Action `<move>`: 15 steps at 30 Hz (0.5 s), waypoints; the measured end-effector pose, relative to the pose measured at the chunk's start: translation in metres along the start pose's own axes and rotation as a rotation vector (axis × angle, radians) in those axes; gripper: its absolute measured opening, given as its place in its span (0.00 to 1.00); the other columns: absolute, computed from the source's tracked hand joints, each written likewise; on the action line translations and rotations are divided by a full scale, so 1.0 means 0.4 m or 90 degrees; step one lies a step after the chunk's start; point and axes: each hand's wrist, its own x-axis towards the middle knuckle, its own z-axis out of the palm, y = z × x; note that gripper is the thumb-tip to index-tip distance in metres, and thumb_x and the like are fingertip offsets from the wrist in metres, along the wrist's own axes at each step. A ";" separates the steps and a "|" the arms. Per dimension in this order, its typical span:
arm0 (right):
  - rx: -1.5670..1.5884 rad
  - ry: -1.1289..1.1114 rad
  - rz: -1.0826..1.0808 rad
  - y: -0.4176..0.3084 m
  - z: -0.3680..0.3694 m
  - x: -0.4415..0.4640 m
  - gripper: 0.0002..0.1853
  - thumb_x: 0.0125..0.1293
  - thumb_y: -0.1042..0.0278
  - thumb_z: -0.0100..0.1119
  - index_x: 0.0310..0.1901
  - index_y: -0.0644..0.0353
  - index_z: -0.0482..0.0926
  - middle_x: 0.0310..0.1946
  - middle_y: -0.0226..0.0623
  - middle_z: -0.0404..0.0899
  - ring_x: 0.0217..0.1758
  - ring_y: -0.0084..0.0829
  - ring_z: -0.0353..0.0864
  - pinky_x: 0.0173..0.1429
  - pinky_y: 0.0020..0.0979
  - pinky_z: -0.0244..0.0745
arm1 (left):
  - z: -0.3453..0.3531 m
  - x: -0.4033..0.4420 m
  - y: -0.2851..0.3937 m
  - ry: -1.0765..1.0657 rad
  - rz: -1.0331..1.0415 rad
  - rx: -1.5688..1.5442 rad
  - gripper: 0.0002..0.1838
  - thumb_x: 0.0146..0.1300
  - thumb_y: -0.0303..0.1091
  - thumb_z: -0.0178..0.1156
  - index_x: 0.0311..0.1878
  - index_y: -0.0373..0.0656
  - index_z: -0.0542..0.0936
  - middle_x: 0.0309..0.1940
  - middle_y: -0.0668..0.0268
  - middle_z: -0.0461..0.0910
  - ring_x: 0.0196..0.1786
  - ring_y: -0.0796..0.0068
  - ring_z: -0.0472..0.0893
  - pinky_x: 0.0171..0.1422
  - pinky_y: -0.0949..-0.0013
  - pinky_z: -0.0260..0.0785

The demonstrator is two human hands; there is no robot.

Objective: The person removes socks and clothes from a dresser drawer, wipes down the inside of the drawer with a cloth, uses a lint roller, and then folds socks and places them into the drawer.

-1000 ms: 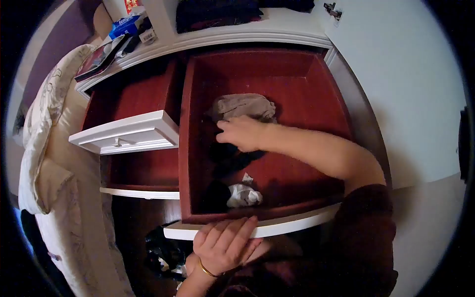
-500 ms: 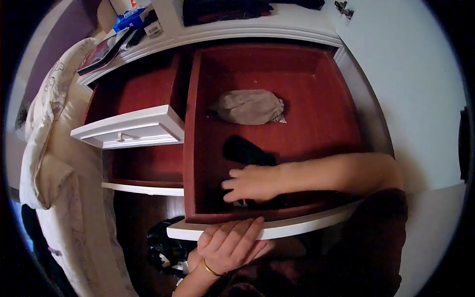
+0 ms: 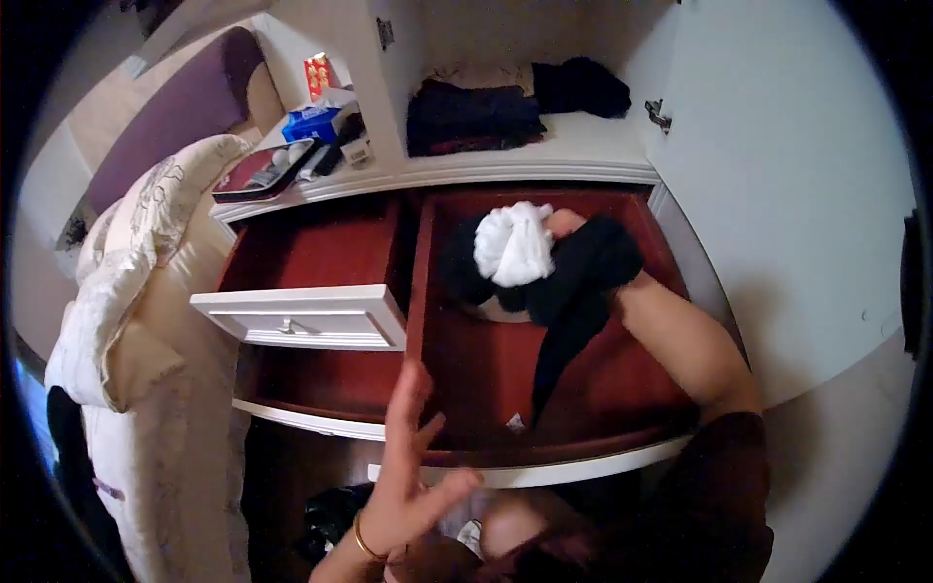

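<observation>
Inside the large open drawer (image 3: pixel 622 389), toward its back, my right hand (image 3: pixel 566 223) is closed on a bundle of cloth. The bundle is made up of a black cloth item (image 3: pixel 593 267), its pointed end hanging down, and a crumpled white one (image 3: pixel 512 243). Most of my right fingers are hidden by the black cloth. Under the bundle a greyish-brown cloth (image 3: pixel 501 309) shows only in part. My left hand (image 3: pixel 413 486), with a bracelet at the wrist, is raised near the drawer's white front edge, fingers apart and holding nothing. A small whitish scrap (image 3: pixel 515 423) lies on the drawer floor.
Left of the large drawer, a smaller drawer (image 3: pixel 301 316) stands pulled out above another open one (image 3: pixel 311 420). Folded dark clothes (image 3: pixel 476 117) lie on the shelf above. An open cabinet door (image 3: pixel 777 194) stands on the right, and a bed (image 3: pixel 146 389) on the left.
My right hand has moved from the drawer's front to its back, now with black and white cloth in it. My left hand has let go of the drawer's front edge. The view has tilted up.
</observation>
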 end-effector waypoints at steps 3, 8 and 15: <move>0.070 -0.022 -0.031 -0.053 0.208 0.067 0.15 0.62 0.69 0.54 0.50 0.61 0.78 0.48 0.34 0.80 0.53 0.28 0.77 0.59 0.30 0.71 | -0.007 0.076 0.024 0.057 -0.049 -0.138 0.58 0.57 0.48 0.66 0.76 0.58 0.30 0.78 0.61 0.34 0.78 0.53 0.43 0.72 0.39 0.47; 0.186 0.222 0.052 -0.105 0.415 0.099 0.19 0.66 0.58 0.51 0.53 0.59 0.75 0.46 0.32 0.78 0.49 0.25 0.77 0.58 0.28 0.70 | 0.002 0.168 -0.017 -0.012 -0.198 -0.474 0.42 0.62 0.72 0.42 0.74 0.61 0.51 0.71 0.65 0.58 0.70 0.61 0.61 0.67 0.38 0.56; -0.388 0.388 -0.389 -0.201 0.400 0.186 0.20 0.59 0.68 0.62 0.53 0.60 0.71 0.46 0.30 0.75 0.51 0.21 0.72 0.57 0.24 0.69 | -0.050 0.217 -0.038 -0.123 -0.152 -0.519 0.55 0.53 0.82 0.35 0.72 0.45 0.58 0.62 0.61 0.71 0.57 0.60 0.75 0.64 0.47 0.65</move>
